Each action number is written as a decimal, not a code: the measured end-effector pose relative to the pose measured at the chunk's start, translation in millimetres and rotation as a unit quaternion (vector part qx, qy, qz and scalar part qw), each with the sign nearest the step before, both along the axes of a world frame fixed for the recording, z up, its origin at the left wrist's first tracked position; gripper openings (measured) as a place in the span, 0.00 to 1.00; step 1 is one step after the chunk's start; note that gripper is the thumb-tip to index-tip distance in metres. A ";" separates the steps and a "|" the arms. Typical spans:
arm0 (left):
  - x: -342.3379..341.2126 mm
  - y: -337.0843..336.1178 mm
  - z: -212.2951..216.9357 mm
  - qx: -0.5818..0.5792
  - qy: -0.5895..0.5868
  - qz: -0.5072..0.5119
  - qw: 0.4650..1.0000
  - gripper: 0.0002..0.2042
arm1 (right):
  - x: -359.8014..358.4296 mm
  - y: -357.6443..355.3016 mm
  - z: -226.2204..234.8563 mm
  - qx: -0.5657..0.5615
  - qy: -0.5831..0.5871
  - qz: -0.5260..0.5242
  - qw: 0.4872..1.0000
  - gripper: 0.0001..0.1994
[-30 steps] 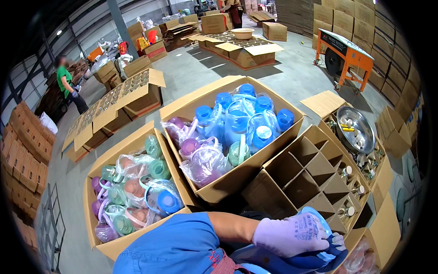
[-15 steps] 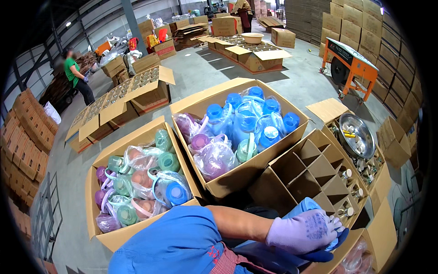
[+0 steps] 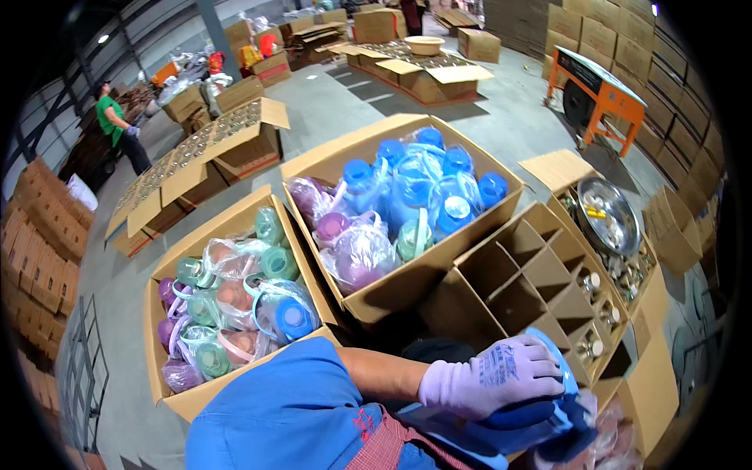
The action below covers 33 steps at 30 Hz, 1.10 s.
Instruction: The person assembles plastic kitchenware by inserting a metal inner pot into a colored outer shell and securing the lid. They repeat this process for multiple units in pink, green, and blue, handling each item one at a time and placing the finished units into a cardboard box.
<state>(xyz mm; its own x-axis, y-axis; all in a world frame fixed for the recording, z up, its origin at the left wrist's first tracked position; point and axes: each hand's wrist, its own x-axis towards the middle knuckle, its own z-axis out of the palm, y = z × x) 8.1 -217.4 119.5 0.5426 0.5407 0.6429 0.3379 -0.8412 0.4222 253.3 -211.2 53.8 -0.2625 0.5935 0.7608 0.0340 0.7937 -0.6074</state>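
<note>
My left hand [image 3: 493,380], in a lavender glove with a dark blue palm, reaches across from the lower middle. Its fingers are curled over a light-blue plastic container [image 3: 562,362], mostly hidden by the glove; its exact kind does not show. Just beyond and below it, my right hand [image 3: 573,435] in a dark blue glove is partly covered and smeared by motion, close to the same container. Beside the hands stands a carton with cardboard dividers [image 3: 501,286], several of its cells holding glass jars with pale caps [image 3: 609,315].
Ahead, an open carton [image 3: 356,309] holds blue, purple and green plastic jugs in clear bags. Another carton [image 3: 243,196] of bagged jugs stands left. A metal bowl [image 3: 607,215] sits at right; bagged pinkish things [image 3: 615,431] lie lower right. A person in green [image 3: 113,121] stands far left.
My left hand has shifted slightly left and up, with the blue container turned beneath its fingers. More of the right hand shows below. The whole view has shifted a little; the person in green has changed posture.
</note>
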 end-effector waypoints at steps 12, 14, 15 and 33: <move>-78.3 48.4 -15.1 -0.195 -0.017 0.038 0.980 0.18 | -55.9 20.2 64.8 -0.222 0.047 -0.102 0.968 0.26; -59.3 46.0 1.2 -0.104 -0.134 0.075 0.983 0.19 | -44.0 30.8 58.0 -0.263 0.206 0.000 0.942 0.31; -25.5 38.0 31.2 -0.042 -0.141 0.037 0.988 0.19 | -31.4 44.4 42.7 -0.268 0.334 0.114 0.897 0.33; -22.7 19.6 42.7 -0.128 -0.006 -0.038 0.991 0.14 | -50.4 32.9 43.7 -0.449 0.241 0.169 0.843 0.43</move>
